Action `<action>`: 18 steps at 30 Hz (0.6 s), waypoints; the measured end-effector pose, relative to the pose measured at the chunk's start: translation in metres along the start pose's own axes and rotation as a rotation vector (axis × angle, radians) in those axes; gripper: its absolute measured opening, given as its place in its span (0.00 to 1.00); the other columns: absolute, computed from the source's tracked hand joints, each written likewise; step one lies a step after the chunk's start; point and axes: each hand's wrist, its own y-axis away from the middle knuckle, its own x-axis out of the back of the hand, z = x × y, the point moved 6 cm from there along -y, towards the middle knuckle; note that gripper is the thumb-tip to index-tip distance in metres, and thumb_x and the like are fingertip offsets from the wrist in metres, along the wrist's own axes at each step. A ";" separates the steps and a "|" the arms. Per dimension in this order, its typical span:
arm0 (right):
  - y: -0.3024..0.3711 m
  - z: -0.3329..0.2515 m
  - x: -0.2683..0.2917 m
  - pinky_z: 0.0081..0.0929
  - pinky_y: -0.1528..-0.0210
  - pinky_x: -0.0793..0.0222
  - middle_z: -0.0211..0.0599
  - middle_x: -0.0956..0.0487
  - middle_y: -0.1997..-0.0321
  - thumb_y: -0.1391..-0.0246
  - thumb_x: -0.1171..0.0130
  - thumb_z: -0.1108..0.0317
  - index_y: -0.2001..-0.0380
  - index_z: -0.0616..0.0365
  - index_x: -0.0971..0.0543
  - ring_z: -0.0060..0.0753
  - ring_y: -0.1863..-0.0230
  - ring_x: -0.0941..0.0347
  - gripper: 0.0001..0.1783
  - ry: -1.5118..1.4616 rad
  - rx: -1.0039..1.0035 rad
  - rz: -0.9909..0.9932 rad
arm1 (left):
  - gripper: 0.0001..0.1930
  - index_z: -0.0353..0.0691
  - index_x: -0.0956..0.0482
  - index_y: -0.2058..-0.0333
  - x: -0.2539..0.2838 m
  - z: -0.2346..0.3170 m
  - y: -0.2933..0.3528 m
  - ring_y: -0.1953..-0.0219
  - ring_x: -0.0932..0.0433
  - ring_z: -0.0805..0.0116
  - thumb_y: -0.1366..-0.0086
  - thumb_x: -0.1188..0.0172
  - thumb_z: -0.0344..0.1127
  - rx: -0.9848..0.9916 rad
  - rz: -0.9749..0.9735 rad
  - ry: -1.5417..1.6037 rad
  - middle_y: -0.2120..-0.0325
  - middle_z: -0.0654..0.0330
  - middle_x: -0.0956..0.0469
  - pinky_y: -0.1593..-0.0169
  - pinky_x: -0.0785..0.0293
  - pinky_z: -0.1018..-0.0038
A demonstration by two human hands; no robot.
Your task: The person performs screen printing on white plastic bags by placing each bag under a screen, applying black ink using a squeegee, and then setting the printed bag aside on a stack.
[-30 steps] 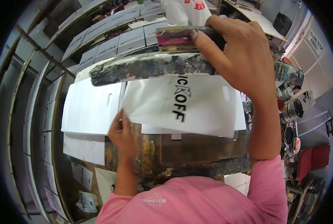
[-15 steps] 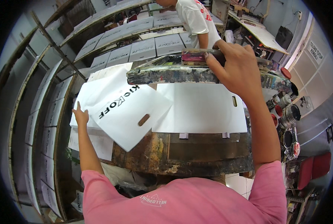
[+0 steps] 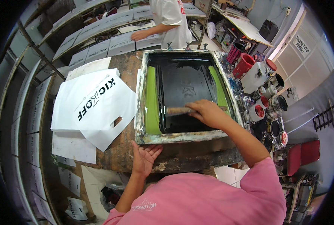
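A screen-printing frame [image 3: 174, 139] lies lowered over the worktable, its mesh spread with black ink and green along both sides. My right hand [image 3: 209, 114] grips a squeegee [image 3: 179, 110] that rests on the inked mesh near its front half. At the frame's near left corner my left hand [image 3: 146, 155] is open, palm up, fingers spread against or just below the edge; contact is hard to tell. Left of the frame lie white bags [image 3: 95, 98] with black lettering, the top one skewed with its handle slot toward me. Whatever lies under the screen is hidden.
Paint-stained wood of the worktable [image 3: 197, 155] shows in front of the frame. Ink tubs and a white jerrycan [image 3: 255, 77] crowd the right side. Racks [image 3: 35, 112] of printed bags stand left and behind. A person in a white shirt [image 3: 170, 22] stands beyond the table.
The raised frame has come down flat over the table. My right hand has moved from its edge to the squeegee. My left hand has left the bags for the frame's near corner.
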 end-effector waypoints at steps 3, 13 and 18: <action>-0.069 0.062 -0.023 0.51 0.46 0.27 0.42 0.18 0.53 0.35 0.38 0.57 0.40 0.45 0.22 0.54 0.48 0.23 0.22 0.100 0.062 0.138 | 0.55 0.29 0.45 0.29 0.020 -0.017 -0.008 0.34 0.29 0.45 0.31 0.58 0.81 0.053 0.103 -0.004 0.36 0.39 0.31 0.28 0.34 0.49; -0.252 0.196 -0.042 0.47 0.50 0.21 0.37 0.19 0.51 0.34 0.41 0.53 0.41 0.40 0.22 0.47 0.48 0.22 0.20 0.381 0.014 0.259 | 0.53 0.35 0.45 0.27 0.038 -0.028 -0.020 0.36 0.25 0.47 0.30 0.63 0.81 0.093 0.156 -0.122 0.36 0.40 0.30 0.33 0.26 0.51; -0.232 0.162 -0.049 0.47 0.55 0.20 0.40 0.18 0.59 0.38 0.38 0.42 0.55 0.46 0.19 0.47 0.52 0.20 0.21 0.393 -0.046 0.274 | 0.51 0.35 0.45 0.27 0.040 -0.027 -0.020 0.36 0.25 0.45 0.28 0.63 0.79 0.089 0.174 -0.110 0.35 0.39 0.31 0.32 0.28 0.48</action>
